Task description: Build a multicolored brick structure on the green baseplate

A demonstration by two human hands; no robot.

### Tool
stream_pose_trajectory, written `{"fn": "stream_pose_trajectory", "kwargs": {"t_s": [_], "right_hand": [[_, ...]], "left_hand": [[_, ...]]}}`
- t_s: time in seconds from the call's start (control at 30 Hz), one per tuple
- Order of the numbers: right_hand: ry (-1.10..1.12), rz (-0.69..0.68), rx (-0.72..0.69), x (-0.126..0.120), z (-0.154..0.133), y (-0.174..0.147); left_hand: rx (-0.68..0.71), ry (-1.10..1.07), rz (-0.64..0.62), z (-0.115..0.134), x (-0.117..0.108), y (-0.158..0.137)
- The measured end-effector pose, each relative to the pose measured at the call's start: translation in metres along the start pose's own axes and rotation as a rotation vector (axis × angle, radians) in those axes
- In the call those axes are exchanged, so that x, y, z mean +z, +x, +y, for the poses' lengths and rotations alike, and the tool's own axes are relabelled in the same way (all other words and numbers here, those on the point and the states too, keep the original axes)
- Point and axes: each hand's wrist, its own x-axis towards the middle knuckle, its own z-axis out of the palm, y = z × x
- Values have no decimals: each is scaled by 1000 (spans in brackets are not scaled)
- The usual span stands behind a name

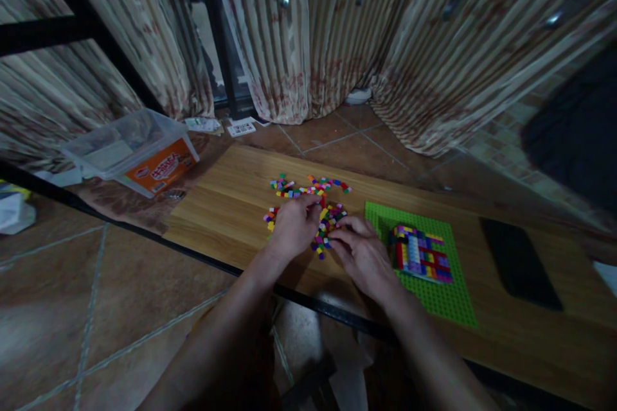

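Observation:
A loose heap of small coloured toy bricks (332, 215) is spread over the wooden table in front of me. My left hand (295, 226) reaches over the left part of the heap, its fingers bent and drawn together; whatever is between them is too small to make out. At the heap's right edge is my right hand (362, 255), with thumb and forefinger apart beside the bricks. To its right lies a green studded baseplate (450, 298). On that plate sits a built block of multicoloured bricks (421, 255), with rows of purple, red, yellow and white.
The long wooden table (212, 205) has a dark edge. A black phone-like slab (520, 263) lies at its right. On the left stands a clear plastic box (139, 148) with an orange label. Papers (241, 128) lie on the tiled floor below striped curtains (328, 32).

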Motion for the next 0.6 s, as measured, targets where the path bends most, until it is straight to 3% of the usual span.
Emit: {"fn": "stream_pose_trajectory", "kwargs": {"t_s": [0.3, 0.43, 0.6], "right_hand": [[-22, -41, 12, 3, -4, 2], [22, 76, 38, -3, -3, 2], [38, 284, 72, -14, -2, 2]], "left_hand": [[-12, -49, -4, -4, 3, 2], [-35, -173, -38, -5, 3, 1], [-80, -579, -252, 3, 10, -3]]}}
